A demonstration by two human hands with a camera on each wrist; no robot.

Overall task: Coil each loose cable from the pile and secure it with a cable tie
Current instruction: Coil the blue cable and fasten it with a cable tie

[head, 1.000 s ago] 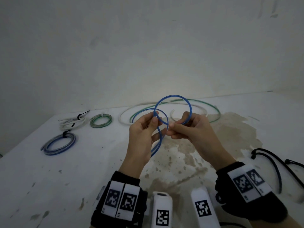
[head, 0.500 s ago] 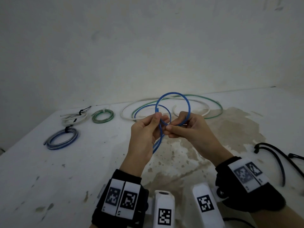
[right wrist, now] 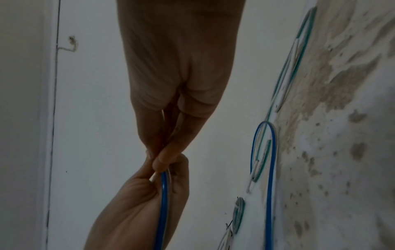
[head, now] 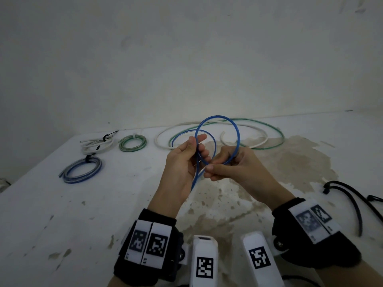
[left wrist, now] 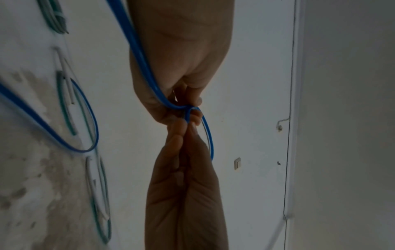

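Note:
Both hands hold a thin blue cable (head: 238, 133) above the table (head: 103, 204), bent into an upright loop. My left hand (head: 199, 150) pinches the loop's left side where the strands cross, and the tail hangs down past the palm. My right hand (head: 217, 163) pinches the bottom of the loop, thumb tip almost touching the left fingers. In the left wrist view the left hand (left wrist: 188, 103) grips the blue cable (left wrist: 145, 67). In the right wrist view the right hand (right wrist: 164, 157) pinches the blue cable (right wrist: 163, 194) against the left hand.
Three tied coils lie at the left: white (head: 97, 143), green (head: 132, 142) and blue-grey (head: 83, 169). A loose white cable (head: 157, 140) and a loose green cable (head: 283, 137) sprawl behind the hands. A black cable (head: 352, 199) lies at the right. A wall stands close behind.
The right thumb and fingers have slid along the bottom of the loop toward the left hand. The loop stays about the same size, held in both hands.

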